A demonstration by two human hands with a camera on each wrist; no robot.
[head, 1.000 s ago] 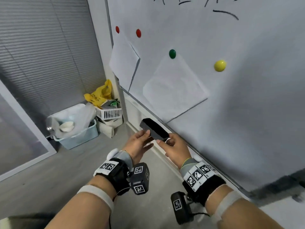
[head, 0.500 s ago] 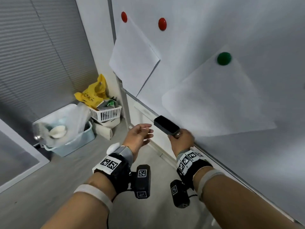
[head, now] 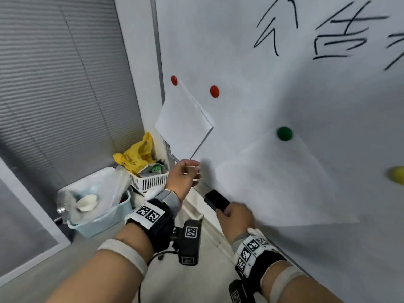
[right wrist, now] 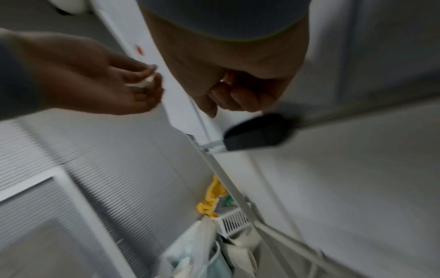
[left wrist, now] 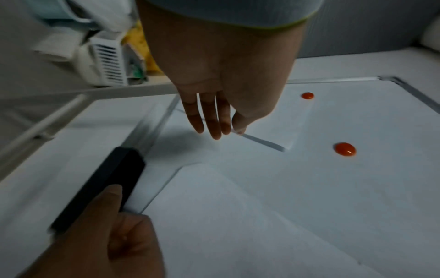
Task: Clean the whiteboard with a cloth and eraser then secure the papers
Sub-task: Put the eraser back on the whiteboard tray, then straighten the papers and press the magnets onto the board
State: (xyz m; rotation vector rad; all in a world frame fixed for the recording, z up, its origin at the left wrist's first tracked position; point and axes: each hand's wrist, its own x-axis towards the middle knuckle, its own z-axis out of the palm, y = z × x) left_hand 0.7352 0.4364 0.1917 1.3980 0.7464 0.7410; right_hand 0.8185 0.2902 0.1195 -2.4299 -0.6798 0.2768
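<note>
Two sheets hang on the whiteboard (head: 251, 62), each by a single corner: the left paper (head: 182, 123) under a red magnet (head: 174, 80), the right paper (head: 277, 184) under a green magnet (head: 284, 133), so both tilt and their free corners stand off the surface. Marker writing (head: 323, 33) sits high above them, unwiped. The right hand (head: 237, 217) grips the black eraser (head: 216, 201) low near the board's bottom edge, thumb and curled fingers pinching its near end. The left hand (head: 184, 177) hovers by the lower corner of the left paper with its fingers (left wrist: 209, 120) loosely spread and holding nothing, though motion blur makes contact hard to judge. A rising eraser stroke could snag a loose corner and drag a sheet off its lone magnet; gripped by its end, the eraser may also twist when pressed. A spare red magnet (head: 214, 91) and a yellow magnet (head: 396, 174) wait unused.
</note>
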